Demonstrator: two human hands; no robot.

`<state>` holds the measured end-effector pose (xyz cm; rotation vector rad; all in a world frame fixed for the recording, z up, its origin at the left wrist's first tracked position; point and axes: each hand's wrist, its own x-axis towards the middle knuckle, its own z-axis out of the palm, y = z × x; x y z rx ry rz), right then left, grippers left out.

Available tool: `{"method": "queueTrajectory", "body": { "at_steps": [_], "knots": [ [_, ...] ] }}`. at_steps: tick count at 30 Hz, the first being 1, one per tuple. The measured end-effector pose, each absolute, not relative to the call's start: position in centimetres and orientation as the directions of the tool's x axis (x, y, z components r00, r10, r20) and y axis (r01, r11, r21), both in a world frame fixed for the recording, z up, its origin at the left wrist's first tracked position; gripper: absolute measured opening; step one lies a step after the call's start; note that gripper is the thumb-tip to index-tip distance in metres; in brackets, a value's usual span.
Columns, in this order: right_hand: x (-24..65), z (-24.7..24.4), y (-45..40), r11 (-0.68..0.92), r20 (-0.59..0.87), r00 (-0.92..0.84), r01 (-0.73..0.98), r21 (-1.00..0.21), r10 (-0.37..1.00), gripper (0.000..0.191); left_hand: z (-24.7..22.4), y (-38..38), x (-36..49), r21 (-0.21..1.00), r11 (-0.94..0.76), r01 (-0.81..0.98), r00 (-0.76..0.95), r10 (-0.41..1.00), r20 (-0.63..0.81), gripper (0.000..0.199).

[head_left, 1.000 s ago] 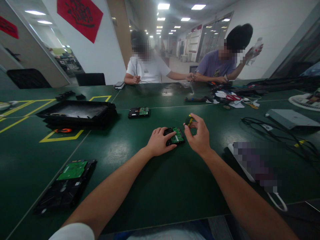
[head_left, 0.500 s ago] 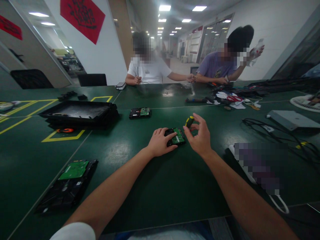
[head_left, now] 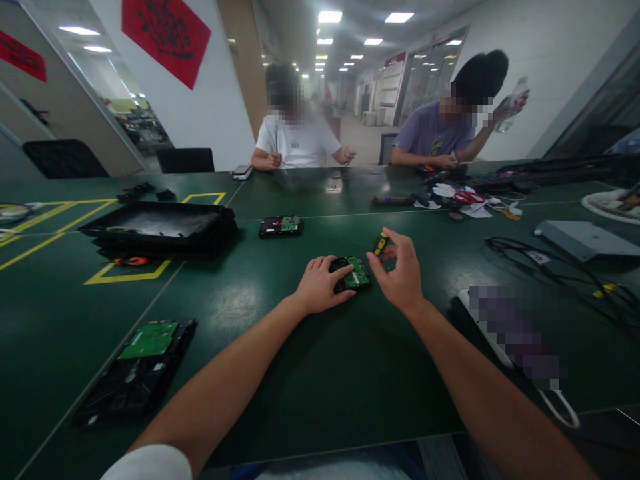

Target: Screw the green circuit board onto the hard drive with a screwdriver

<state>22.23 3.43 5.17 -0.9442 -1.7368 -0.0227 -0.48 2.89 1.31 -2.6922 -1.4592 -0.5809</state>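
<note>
A hard drive (head_left: 357, 272) with a green circuit board lies on the table in front of me. My left hand (head_left: 325, 283) grips it from the left, with fingers across its top and the thumb along its near edge, hiding its left part. In my right hand (head_left: 398, 267), a short screwdriver (head_left: 381, 245) with a yellow and black handle is held between thumb and fingers, just right of the drive. I cannot make out its shaft. Another hard drive (head_left: 280, 225) lies farther back, and more drives (head_left: 137, 370) sit at the near left.
Black trays (head_left: 157, 220) are stacked at left, with an orange-handled tool (head_left: 134, 261) beside them. A pouch with a strap (head_left: 515, 333), black cables (head_left: 525, 252) and a grey box (head_left: 590, 240) lie at right. Two people (head_left: 300, 140) sit across the green table (head_left: 340, 373).
The screwdriver handle has turned slightly in my right hand's fingers. My left hand and the drive stay put. Across the table, the person in white has drawn one hand back from the neighbour.
</note>
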Motion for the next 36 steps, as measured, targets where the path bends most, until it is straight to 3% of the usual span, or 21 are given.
{"method": "queueTrajectory", "body": {
  "at_steps": [13,19,25,36],
  "knots": [
    [22.24,5.05,3.54,0.698,0.825,-0.077,0.580,-0.420,0.560,0.056,1.46,2.84,-0.47,0.164,-0.555,0.815,0.489,0.811,0.321,0.071],
    [21.92,4.86,3.49,0.685,0.802,-0.032,0.542,-0.487,0.596,0.057,1.43,2.84,-0.47,0.169,-0.554,0.815,0.486,0.814,0.319,0.070],
    [22.24,5.31,3.34,0.671,0.812,-0.070,0.607,-0.426,0.579,0.057,1.53,2.77,-0.48,0.172,-0.552,0.816,0.483,0.814,0.322,0.070],
    [22.15,5.29,3.33,0.676,0.809,-0.057,0.585,-0.448,0.585,0.055,1.58,2.76,-0.47,0.158,-0.552,0.819,0.489,0.814,0.314,0.070]
  ]
}}
